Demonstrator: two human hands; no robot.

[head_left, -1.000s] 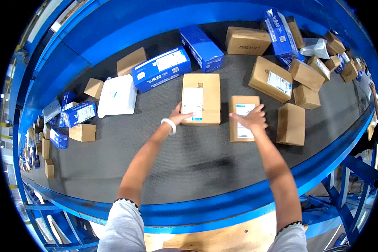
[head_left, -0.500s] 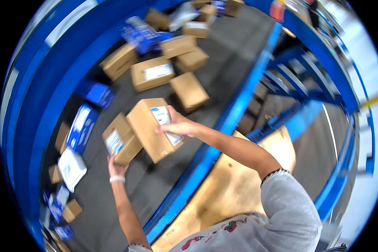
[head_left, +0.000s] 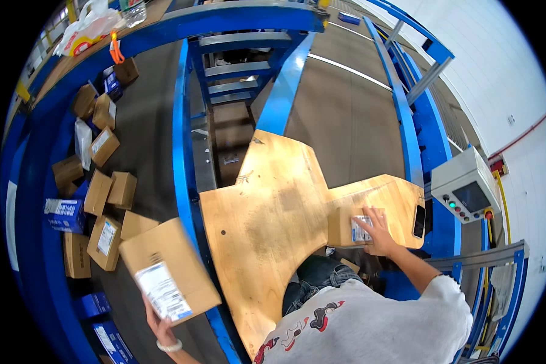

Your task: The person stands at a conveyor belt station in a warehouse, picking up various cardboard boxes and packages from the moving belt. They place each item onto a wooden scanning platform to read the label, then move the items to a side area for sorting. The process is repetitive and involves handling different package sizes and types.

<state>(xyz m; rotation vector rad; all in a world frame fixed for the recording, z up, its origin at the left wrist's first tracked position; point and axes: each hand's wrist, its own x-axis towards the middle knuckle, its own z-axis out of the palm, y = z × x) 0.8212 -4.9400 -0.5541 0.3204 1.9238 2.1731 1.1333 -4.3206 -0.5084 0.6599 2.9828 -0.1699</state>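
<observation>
My left hand (head_left: 162,330), with a white band at the wrist, grips the lower edge of a brown cardboard box (head_left: 179,261). That box is tilted above the dark belt and overlaps its blue rail in view; a white label faces up. Over on the right, my right hand (head_left: 379,235) lies across a smaller cardboard box (head_left: 341,227), its fingers over the white label and its thumb side partly hidden. This smaller box is on the right arm of a wooden board (head_left: 267,212), at its near edge.
Several cardboard boxes (head_left: 105,238) and blue packages (head_left: 67,213) lie along the left belt (head_left: 145,121). A second belt (head_left: 346,115) runs beyond the board. A phone (head_left: 419,221) lies at the board's right end, near a control box (head_left: 467,185) with a screen.
The view has swung right. My right hand has carried its box from above the left belt to the wooden board. My left hand still holds a box over the belt side.
</observation>
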